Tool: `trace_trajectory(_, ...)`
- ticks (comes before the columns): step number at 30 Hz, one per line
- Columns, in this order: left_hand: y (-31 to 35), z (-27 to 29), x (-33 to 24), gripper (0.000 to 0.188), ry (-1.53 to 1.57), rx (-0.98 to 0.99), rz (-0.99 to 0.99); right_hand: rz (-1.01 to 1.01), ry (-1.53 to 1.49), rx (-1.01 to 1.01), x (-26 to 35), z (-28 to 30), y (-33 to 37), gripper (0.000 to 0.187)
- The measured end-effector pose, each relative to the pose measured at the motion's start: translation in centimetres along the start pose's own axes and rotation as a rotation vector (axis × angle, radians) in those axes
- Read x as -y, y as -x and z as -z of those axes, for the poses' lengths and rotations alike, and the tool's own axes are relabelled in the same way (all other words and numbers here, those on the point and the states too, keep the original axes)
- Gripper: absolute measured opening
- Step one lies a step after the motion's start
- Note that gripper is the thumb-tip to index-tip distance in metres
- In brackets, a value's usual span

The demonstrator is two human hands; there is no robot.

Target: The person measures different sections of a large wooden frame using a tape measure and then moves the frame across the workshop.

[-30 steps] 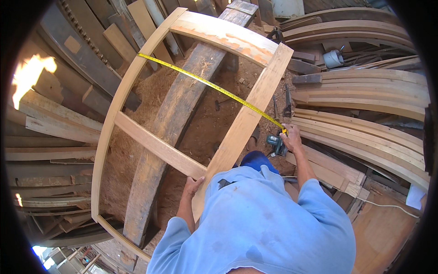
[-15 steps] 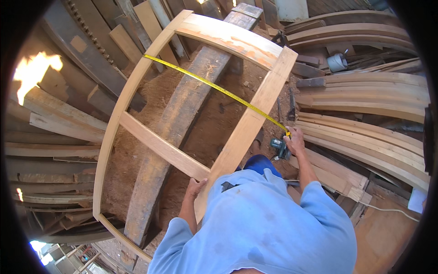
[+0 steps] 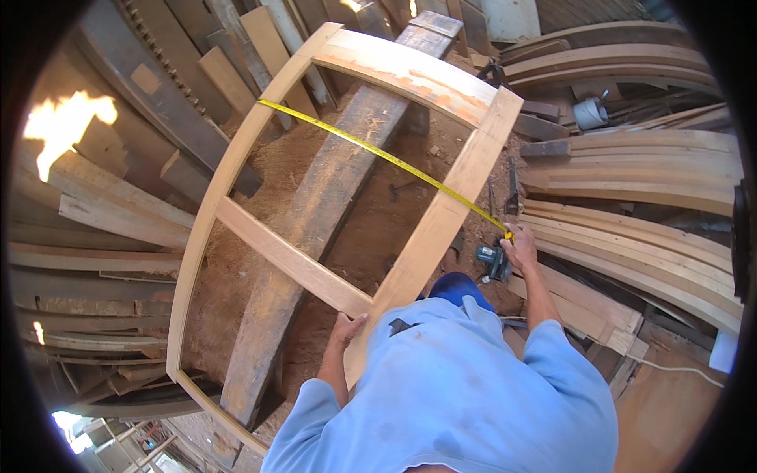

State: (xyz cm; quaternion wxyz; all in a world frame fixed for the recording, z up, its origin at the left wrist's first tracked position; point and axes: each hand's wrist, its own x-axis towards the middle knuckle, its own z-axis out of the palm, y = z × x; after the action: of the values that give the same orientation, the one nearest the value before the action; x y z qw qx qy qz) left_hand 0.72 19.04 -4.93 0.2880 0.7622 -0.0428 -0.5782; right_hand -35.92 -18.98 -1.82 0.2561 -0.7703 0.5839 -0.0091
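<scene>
A wooden frame [image 3: 441, 213] with a curved far rail and a crosspiece [image 3: 296, 258] lies before me, resting across a thick weathered beam [image 3: 327, 185]. My right hand [image 3: 521, 247] grips a yellow tape measure [image 3: 509, 236] just beyond the frame's right side. Its extended yellow blade [image 3: 382, 153] runs over the opening and crosses the right rail, its far end at the left rail. Near where the crosspiece meets the right rail, my left hand [image 3: 344, 329] grasps the frame; some of its fingers are hidden.
A teal power tool [image 3: 492, 261] sits on the ground below my right hand. Stacks of curved timber [image 3: 631, 232] line the right side, with a grey-white can [image 3: 590, 113] among them. Boards [image 3: 118, 213] crowd the left. Sawdust [image 3: 371, 240] covers the ground, where a hammer-like tool [image 3: 402, 189] lies.
The whole view has shifted slightly, so the frame and surroundings appear a little further right and down. Both hands keep their places, and the tape blade still spans the frame.
</scene>
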Motion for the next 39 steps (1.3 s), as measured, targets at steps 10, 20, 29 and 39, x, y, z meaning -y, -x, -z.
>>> trace_trajectory(10,0.6,-0.3,-1.1,0.074,-0.052,-0.013,0.055,-0.049,-0.018,0.044,0.1,0.2,-0.3,0.052)
trace_trajectory(20,1.1,-0.2,-1.6,0.071,-0.086,-0.028,0.052,-0.056,-0.035,0.025,-0.2,-0.4,-0.3,0.053)
trace_trajectory(29,-0.6,0.5,0.7,0.072,-0.148,0.003,-0.007,-0.018,-0.009,-0.006,-1.6,-1.1,-0.4,0.053)
trace_trajectory(39,1.9,-0.3,-1.2,0.069,-0.245,-0.083,-0.067,-0.018,-0.023,0.032,-0.8,-0.3,-0.3,0.053)
